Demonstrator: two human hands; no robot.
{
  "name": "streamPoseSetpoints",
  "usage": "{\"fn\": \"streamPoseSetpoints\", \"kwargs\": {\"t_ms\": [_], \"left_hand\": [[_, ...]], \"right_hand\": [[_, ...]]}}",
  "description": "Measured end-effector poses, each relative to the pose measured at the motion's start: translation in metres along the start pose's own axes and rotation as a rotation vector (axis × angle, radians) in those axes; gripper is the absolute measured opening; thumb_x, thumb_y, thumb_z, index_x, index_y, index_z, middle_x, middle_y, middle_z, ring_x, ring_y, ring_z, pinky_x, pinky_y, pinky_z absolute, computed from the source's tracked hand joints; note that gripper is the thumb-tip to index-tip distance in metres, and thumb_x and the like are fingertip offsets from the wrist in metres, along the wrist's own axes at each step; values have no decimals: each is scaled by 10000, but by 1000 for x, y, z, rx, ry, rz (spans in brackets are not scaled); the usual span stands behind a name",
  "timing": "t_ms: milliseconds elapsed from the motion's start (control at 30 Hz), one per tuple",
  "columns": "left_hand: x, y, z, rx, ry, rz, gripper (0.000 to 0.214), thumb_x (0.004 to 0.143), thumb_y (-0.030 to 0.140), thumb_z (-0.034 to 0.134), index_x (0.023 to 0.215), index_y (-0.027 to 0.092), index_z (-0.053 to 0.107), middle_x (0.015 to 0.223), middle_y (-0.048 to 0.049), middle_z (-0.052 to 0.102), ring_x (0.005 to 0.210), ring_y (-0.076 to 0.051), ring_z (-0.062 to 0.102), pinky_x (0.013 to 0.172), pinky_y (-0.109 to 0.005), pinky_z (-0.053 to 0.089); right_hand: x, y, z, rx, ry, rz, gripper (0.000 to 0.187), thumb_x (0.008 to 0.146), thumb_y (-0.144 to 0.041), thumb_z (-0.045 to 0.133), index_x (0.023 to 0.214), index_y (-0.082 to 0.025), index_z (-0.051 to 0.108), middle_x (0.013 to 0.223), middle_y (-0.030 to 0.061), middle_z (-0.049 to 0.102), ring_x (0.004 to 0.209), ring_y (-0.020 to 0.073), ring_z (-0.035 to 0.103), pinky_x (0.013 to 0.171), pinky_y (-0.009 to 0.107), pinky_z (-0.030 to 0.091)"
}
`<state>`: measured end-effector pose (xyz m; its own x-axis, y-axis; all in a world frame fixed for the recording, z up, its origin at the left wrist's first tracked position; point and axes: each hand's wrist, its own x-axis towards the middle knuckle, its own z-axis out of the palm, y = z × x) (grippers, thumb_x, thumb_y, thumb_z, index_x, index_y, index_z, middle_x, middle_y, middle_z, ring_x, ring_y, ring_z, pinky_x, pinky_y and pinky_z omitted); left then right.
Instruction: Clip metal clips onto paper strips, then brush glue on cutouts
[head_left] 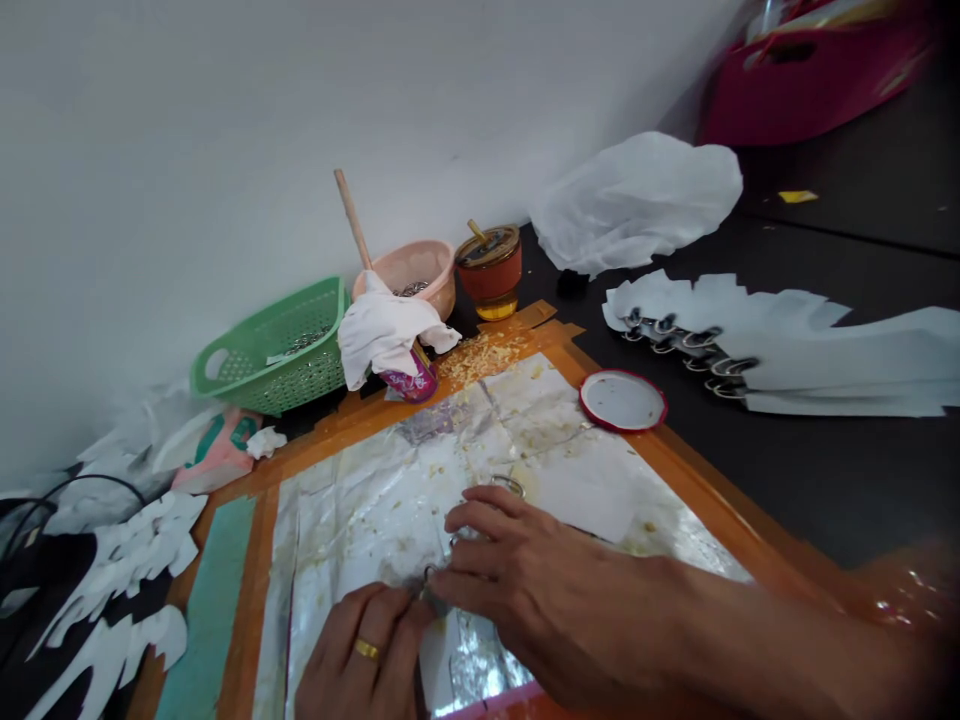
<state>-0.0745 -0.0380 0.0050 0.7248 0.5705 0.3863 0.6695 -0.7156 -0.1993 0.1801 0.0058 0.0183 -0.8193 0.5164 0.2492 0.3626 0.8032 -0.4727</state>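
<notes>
apparently the left hand [364,650] and right hand [540,600] pinch a small wire loop [429,583] between their fingers [469,588], above crumpled foil [390,490].

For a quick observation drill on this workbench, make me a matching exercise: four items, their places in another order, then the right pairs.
Items:
1. green plastic basket
2. red-rimmed jar lid
3. crumpled white cloth
4. gold ring

Places:
A. on the dark table, beside the orange tape
B. on a finger of the left hand
C. against the pink bowl
D. against the white wall

Pairs: 1-D, 2-A, 3-C, 4-B
</notes>
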Motion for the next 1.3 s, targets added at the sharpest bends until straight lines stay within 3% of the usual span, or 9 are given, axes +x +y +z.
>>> {"fn": "streamPoseSetpoints", "kwargs": {"t_ms": [233,367,433,500,733,900,1067,1300], "left_hand": [[-4,-1,1,-173,-4,-99,232,942,96,527,1047,216,696,913,-50,704,861,-187,668,815,-281,557],[-3,7,-4,-424,3,-516,116,979,265,531,991,243,644,997,-52,665,917,-187,676,783,-266,575],[-4,14,-5,-482,32,-714,208,967,385,552,1115,257,620,1105,-63,660,988,-215,677,823,-308,583],[-6,18,-4,-496,45,-816,338,940,452,580,1219,262,589,1147,-65,670,1012,-236,683,865,-352,580],[5,18,3,-584,-67,-847,329,938,398,585,1221,232,555,900,-20,727,812,-194,717,737,-320,592],[18,24,2,-602,-65,-926,304,935,391,559,1200,240,549,845,7,709,740,-183,696,708,-329,581],[22,23,1,-648,-141,-937,324,913,364,569,1206,235,523,814,16,700,703,-178,693,663,-310,574],[31,42,2,-570,-53,-1060,227,920,381,502,1093,235,499,782,18,646,703,-192,663,689,-344,542]], "right_hand": [[-1,-3,1,-33,-71,4,192,866,-202,642,1051,-158,673,1028,74,684,1075,291,542,1167,503,271],[0,-3,1,-44,-56,-10,205,878,-195,622,1074,-154,667,1020,76,677,1064,287,545,1187,514,250],[-1,-3,2,-42,-46,-18,199,880,-193,612,1068,-157,669,1017,76,674,1084,288,546,1195,513,236],[-1,-4,2,-44,-37,-24,196,883,-195,604,1063,-158,672,1019,79,675,1103,290,547,1200,512,227],[-1,-6,1,-71,-57,-41,250,881,-196,603,1113,-131,671,1045,90,680,1121,304,541,1204,541,236],[0,-5,2,-78,-41,-46,282,866,-178,609,1130,-117,685,1052,101,688,1156,314,545,1209,534,234],[-1,-5,3,-102,-32,-58,299,878,-176,596,1154,-106,687,1033,106,688,1180,331,542,1214,548,217],[-2,-7,3,-74,-47,-43,279,856,-135,588,1115,-105,690,1033,104,685,1196,331,532,1228,548,184]]}}
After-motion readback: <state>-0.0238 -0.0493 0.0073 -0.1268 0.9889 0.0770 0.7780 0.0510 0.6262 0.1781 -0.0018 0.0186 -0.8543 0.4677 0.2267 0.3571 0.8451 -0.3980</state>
